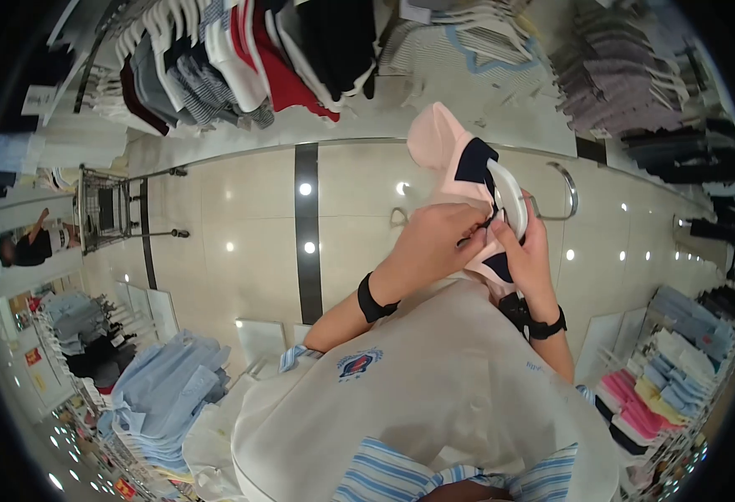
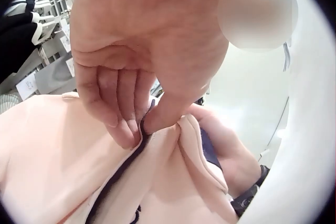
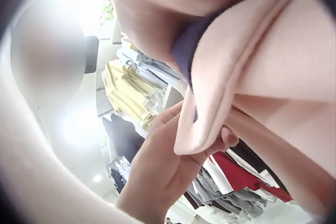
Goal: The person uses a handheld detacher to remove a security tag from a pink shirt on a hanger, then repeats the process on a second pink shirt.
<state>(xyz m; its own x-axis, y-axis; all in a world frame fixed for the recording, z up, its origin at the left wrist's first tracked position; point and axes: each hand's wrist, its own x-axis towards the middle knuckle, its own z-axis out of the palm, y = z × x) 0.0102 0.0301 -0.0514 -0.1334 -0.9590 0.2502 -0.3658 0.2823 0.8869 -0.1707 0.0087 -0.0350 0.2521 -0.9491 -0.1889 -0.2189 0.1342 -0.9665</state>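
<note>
The left hand (image 1: 426, 243) pinches the navy trim (image 1: 474, 163) of the top (image 1: 436, 140); the right hand (image 1: 528, 251) grips top and hanger (image 1: 508, 194), held up above the floor (image 1: 250, 217). A hard tug could, I reckon, pull the top off the hanger.

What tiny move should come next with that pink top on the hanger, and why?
Probably the left hand should draw the navy trim it pinches toward the right hand, which grips the pale pink knit top against the white plastic hanger. The fabric looks loose and folded there, so straightening it seems the likely step.
</note>
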